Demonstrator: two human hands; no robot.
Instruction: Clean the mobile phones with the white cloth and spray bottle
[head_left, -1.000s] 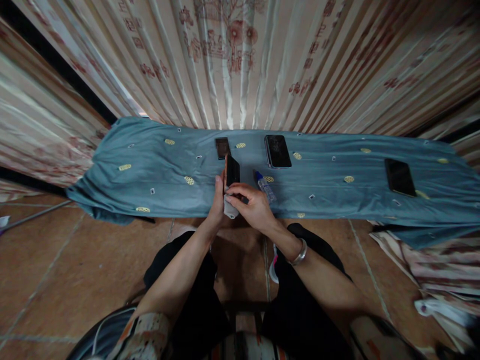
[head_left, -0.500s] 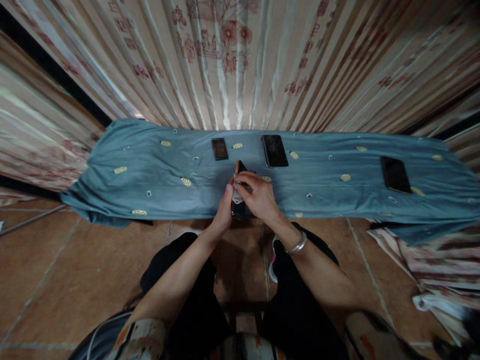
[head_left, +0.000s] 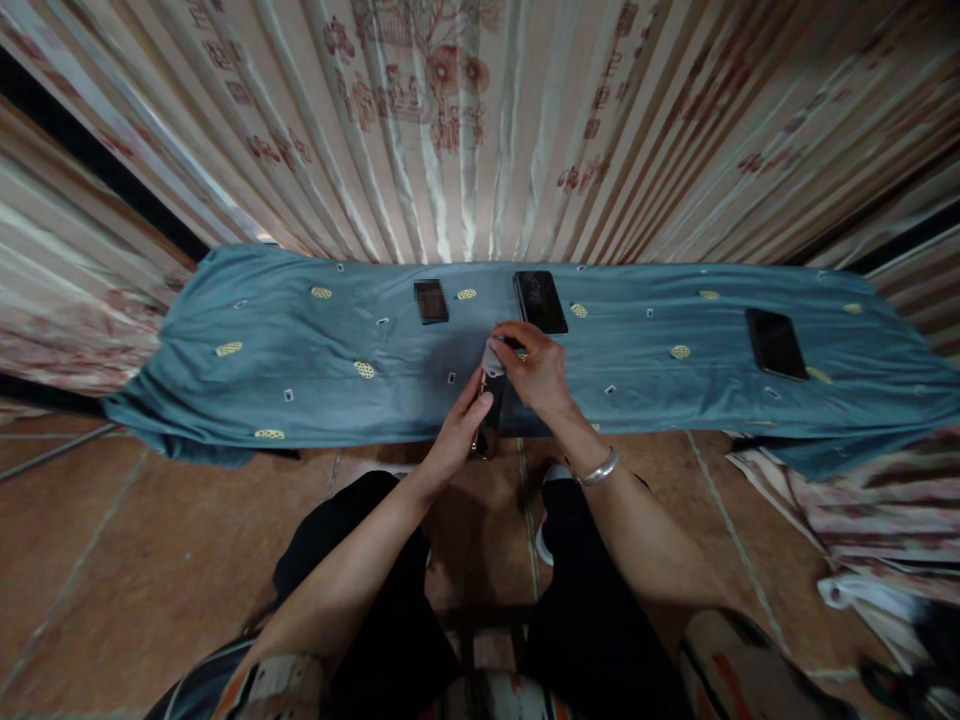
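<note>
My left hand grips a dark phone by its edge, held upright over the near edge of the blue cloth. My right hand presses a small pale wiping cloth against the top of that phone. A silver bracelet circles my right wrist. The small bottle seen earlier is hidden behind my right hand.
Three other phones lie on the blue cloth: a small one at the back centre, a larger one to its right, and one far right. Striped patterned curtains hang behind. Crumpled fabric lies on the tiled floor at right.
The held phone has tipped down and toward me while my right hand slid the wiping cloth from its lower end up to its top. My view shifted slightly, hiding the small bottle.
</note>
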